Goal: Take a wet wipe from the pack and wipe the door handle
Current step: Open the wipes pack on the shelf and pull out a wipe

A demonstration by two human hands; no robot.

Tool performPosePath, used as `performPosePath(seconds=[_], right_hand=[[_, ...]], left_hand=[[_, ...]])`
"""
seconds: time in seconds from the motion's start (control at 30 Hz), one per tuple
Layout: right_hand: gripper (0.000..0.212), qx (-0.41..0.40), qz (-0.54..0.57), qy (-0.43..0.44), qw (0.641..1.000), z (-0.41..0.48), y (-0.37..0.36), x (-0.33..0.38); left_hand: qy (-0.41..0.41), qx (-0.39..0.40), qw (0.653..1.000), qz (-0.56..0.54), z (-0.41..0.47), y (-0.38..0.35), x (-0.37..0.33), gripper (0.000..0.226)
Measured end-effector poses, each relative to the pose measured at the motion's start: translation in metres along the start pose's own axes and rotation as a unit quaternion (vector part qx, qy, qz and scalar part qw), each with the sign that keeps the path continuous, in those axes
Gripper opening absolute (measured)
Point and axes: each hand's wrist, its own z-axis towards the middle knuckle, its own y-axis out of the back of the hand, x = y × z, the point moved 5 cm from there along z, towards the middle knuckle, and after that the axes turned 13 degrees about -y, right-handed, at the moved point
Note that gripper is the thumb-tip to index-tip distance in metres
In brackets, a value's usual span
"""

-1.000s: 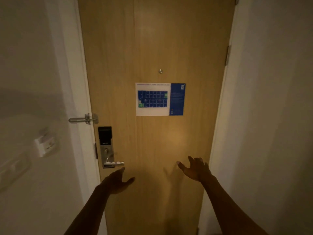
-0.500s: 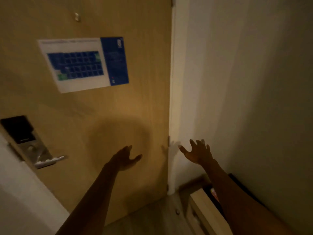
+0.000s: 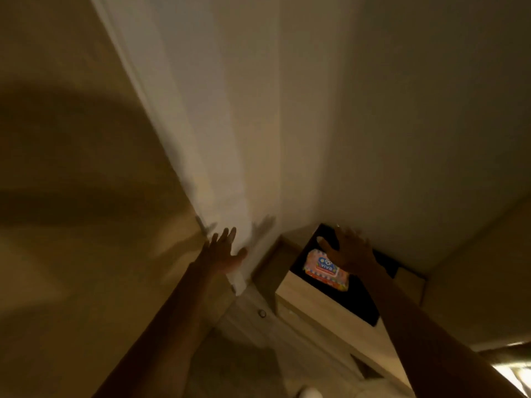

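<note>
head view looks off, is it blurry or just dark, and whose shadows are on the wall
Head view: dim and warm-lit, smeared by motion blur, worst on the door; the wipe pack stays readable; both open hands cast faint finger shadows on the white frame.

Two bare hands were in view: one left hand (image 3: 222,251) with its fingers spread and nothing in it, and one right hand (image 3: 349,249), also splayed and empty, raised above the pack. One pink wet wipe pack (image 3: 321,268) lay on one dark-topped wooden cabinet (image 3: 316,305). One wooden door (image 3: 86,196) filled the left side, one white door frame (image 3: 201,139) ran beside it, and one small round door stop (image 3: 262,313) showed on the floor.
</note>
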Motion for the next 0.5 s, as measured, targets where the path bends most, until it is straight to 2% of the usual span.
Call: performPosePath(seconds=[0.07,0.23,0.3,0.4,0.5], right_hand=[[0.111,0.014,0.005,-0.026,1.000,0.025,-0.015,-0.024],[0.086,0.048,-0.002,-0.065,0.997,0.085,-0.070,-0.067],[0.093,0.046,-0.001,-0.069,0.997,0.108,-0.099,-0.075],[0.072,0.081,-0.018,-0.061,0.995,0.140,-0.151,-0.081],[0.063,0.080,-0.010,-0.044,0.996,0.164,-0.201,-0.088]], left_hand=[[-0.013,0.018,1.000,-0.007,0.042,-0.014,-0.004,0.074],[-0.057,0.064,0.996,-0.020,0.137,-0.069,-0.016,0.069],[-0.069,0.069,0.995,-0.011,0.169,-0.101,-0.018,0.065],[-0.109,0.086,0.990,0.014,0.209,-0.155,-0.025,0.058],[-0.162,0.103,0.980,0.042,0.249,-0.213,-0.031,0.054]])
